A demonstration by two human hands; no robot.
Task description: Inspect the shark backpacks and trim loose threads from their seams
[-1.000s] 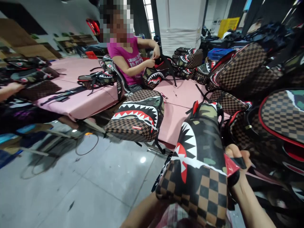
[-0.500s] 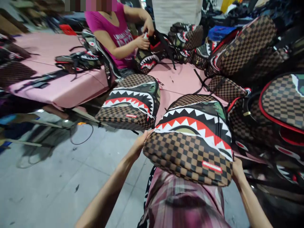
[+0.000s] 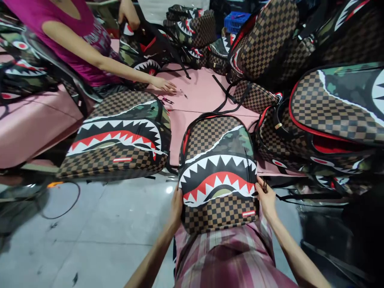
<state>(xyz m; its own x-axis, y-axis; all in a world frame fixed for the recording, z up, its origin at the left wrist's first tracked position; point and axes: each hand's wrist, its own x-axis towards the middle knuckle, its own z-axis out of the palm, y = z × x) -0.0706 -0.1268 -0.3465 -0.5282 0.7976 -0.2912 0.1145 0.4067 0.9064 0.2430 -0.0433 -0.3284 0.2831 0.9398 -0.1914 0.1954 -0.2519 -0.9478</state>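
Note:
A brown checkered backpack (image 3: 218, 172) with a shark mouth and camouflage top lies face up, its top on the pink table (image 3: 192, 104) and its bottom on my lap. My left hand (image 3: 177, 205) grips its lower left side. My right hand (image 3: 265, 198) grips its lower right side. Both hands have fingers pressed against the bag.
A second shark backpack (image 3: 117, 138) lies to the left, hanging over the table edge. A heap of similar bags (image 3: 324, 100) fills the right. A person in a pink shirt (image 3: 75, 28) sits opposite, one hand (image 3: 164, 85) on the table. Grey floor (image 3: 90, 232) lies at the lower left.
The backpack was turned from upright to face up and laid down flat on the table edge and my lap. The view tilted down. The other person's hand reached out onto the table.

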